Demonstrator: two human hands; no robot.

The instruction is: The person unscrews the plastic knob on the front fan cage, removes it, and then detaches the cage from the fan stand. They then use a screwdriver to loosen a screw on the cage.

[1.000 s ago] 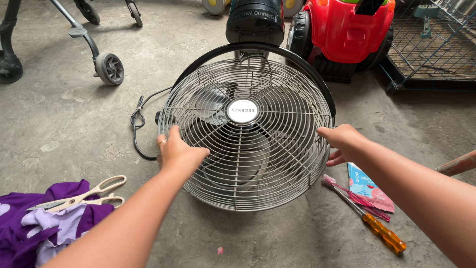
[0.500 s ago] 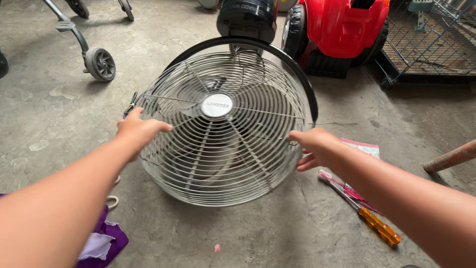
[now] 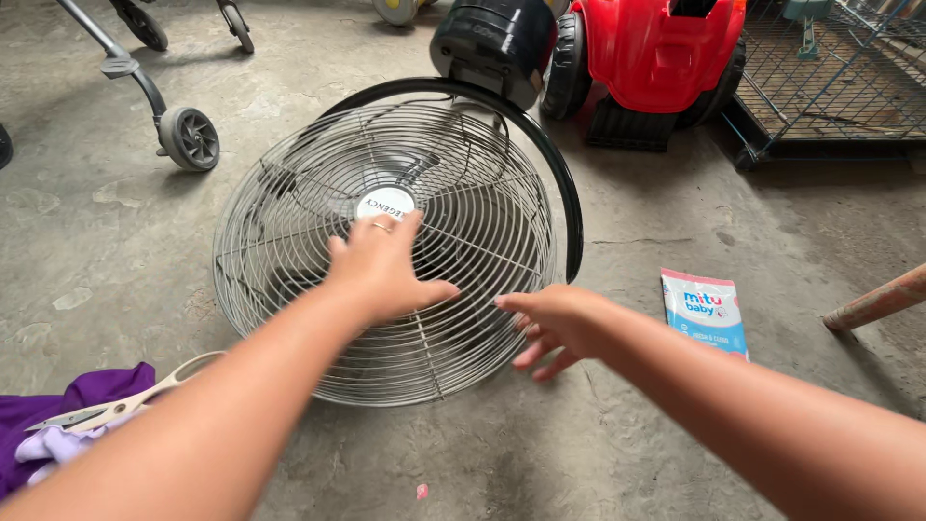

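Since half a second ago the left hand (image 3: 386, 270) has crossed from the grille's left edge to lie near its centre, just below the round hub cap (image 3: 386, 204), and the right hand (image 3: 555, 323) has dropped from the right edge to the lower right rim; the fan (image 3: 386, 251) now lies flatter and further left in the head view. At far left, purple cloth (image 3: 48, 425) lies on the concrete floor (image 3: 627, 444) with cream-handled scissors (image 3: 125, 400) on top, close to the fan's lower left rim and likely to catch if the fan slides that way. A stroller wheel (image 3: 188, 138) stands beyond, well apart. The left hand is spread wide, palm and fingers flat on the wire grille (image 3: 289, 212), gripping nothing. To handle the fan well here, pressure would best stay on the sturdier radial wires near the hub, since the thin rings look likely to bend. The right hand is loosely open, fingers splayed beside or just under the rim; whether it touches cannot be told. A black hoop stand (image 3: 569, 207) curves round the fan's right side, and a black motor housing (image 3: 487, 43) sits behind. Further right come a red ride-on toy (image 3: 666, 58), a wipes packet (image 3: 706, 312) on the floor, a wire cage (image 3: 839, 87), and a reddish pole (image 3: 878, 304).
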